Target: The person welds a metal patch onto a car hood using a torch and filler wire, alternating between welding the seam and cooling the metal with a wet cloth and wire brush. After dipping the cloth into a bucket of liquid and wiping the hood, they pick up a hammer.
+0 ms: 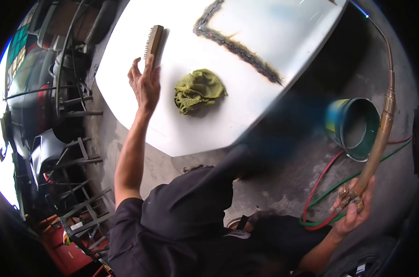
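My left hand (pixel 145 87) reaches over the white panel (pixel 126 92) with its fingers spread. Its fingertips overlap the near end of a wire brush (pixel 155 40), whose wooden block has bristles facing left; a firm grip does not show. A crumpled green cloth (pixel 199 90) lies to the right of this hand. At the lower right, my right hand (pixel 355 207) is wrapped around the valve end of a brass gas torch (pixel 383 124). The torch points up and away, with a small blue flame at its tip. Red and green hoses (pixel 318 198) run near the torch's valves.
A scorched, dark weld seam (pixel 251 57) bends across the panel. A green and yellow bucket (pixel 352 129) lies tipped on the concrete floor, beside the torch. Metal racks (pixel 82 157) and a dark vehicle (pixel 31 97) stand on the left. A wheel (pixel 359 265) shows at bottom right.
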Demonstrator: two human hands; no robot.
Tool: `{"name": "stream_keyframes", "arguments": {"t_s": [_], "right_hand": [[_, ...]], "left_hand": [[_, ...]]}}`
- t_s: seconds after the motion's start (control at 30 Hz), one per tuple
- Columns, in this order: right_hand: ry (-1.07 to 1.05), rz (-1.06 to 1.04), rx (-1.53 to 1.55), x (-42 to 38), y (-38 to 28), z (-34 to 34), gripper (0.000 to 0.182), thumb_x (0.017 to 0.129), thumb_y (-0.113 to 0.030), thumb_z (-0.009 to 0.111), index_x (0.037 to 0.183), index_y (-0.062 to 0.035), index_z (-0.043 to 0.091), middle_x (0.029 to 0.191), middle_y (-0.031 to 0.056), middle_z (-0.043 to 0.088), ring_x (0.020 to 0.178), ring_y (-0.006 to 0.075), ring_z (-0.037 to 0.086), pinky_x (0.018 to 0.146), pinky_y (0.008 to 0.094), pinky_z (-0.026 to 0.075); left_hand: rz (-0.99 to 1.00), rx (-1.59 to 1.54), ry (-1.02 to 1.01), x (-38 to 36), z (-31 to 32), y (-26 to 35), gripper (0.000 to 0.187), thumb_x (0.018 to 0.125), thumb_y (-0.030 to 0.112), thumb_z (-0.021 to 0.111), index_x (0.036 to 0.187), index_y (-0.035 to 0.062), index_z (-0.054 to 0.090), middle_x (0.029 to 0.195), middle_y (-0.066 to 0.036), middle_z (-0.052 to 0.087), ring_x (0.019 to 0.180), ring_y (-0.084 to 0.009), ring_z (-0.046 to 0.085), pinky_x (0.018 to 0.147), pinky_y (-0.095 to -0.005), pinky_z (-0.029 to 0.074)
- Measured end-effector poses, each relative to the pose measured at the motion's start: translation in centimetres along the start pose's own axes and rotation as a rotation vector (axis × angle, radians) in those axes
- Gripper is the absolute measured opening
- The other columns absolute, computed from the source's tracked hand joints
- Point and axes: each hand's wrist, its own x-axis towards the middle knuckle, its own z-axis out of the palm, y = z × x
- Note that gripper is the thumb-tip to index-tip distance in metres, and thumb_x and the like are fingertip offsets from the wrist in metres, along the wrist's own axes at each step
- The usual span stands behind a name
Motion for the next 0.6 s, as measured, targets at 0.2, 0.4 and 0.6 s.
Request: {"name": "stream_keyframes", "arguments": {"t_s": [0.2, 0.4, 0.6], "right_hand": [[-0.067, -0.074, -0.026, 0.6, 0.0, 0.2, 0.075, 0.095, -0.022, 0.051, 0.163, 0.0018, 0.032, 0.111, 0.0192, 0.056, 0.066, 0.0160, 0.060, 0.047, 0.0229, 0.050], [-0.013, -0.002, -0.048, 0.9, 0.2, 0.8, 0.075, 0.095, -0.023, 0.052, 0.163, 0.0022, 0.033, 0.112, 0.0196, 0.057, 0.067, 0.0158, 0.061, 0.046, 0.0228, 0.050], [-0.058, -0.029, -0.018, 0.9, -0.1, 0.5, 0.076, 0.094, -0.024, 0.052, 0.163, 0.0023, 0.032, 0.111, 0.0191, 0.057, 0.067, 0.0156, 0.061, 0.047, 0.0229, 0.050]], "left_hand": [[0.368, -0.368, -0.233, -6.1, -2.9, 11.8, 0.066, 0.077, 0.024, 0.090, 0.140, 0.0201, 0.069, 0.151, -0.022, 0.045, 0.135, -0.0440, 0.047, 0.110, -0.0559, 0.041], [0.848, -0.620, -0.207, 1.8, 0.6, 18.0, 0.048, 0.082, 0.008, 0.073, 0.130, 0.0134, 0.072, 0.148, -0.016, 0.052, 0.133, -0.0387, 0.053, 0.105, -0.0543, 0.049], [0.262, -0.239, -0.073, 14.4, 8.8, 7.4, 0.020, 0.094, 0.013, 0.063, 0.108, 0.0108, 0.078, 0.115, -0.012, 0.070, 0.098, -0.0338, 0.063, 0.083, -0.0458, 0.051]]}}
